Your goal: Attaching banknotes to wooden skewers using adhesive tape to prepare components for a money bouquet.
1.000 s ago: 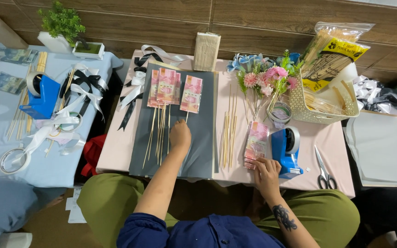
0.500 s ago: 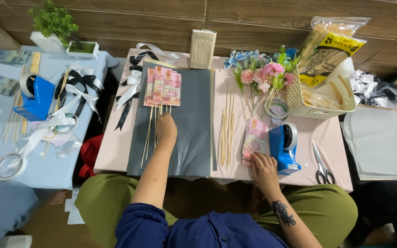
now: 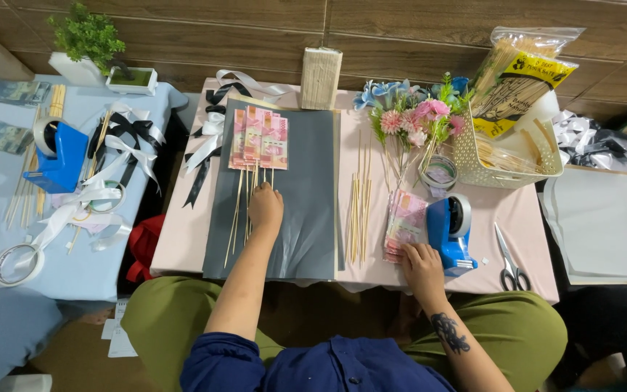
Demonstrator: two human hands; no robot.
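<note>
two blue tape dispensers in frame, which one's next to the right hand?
The blue tape dispenser on the pink table, just right of the right hand. The other dispenser sits on the light-blue table, far left.

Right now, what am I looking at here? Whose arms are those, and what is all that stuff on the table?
The camera sits on a person's head and looks down, so the arms are that person's own. The left hand rests on thin wooden sticks with pink banknotes at their tops, lying on a dark grey sheet. The right hand touches a stack of pink notes beside a blue tape dispenser. Also on the pink table: loose sticks, artificial flowers, a cream basket and scissors. Neither hand lifts anything.
</note>
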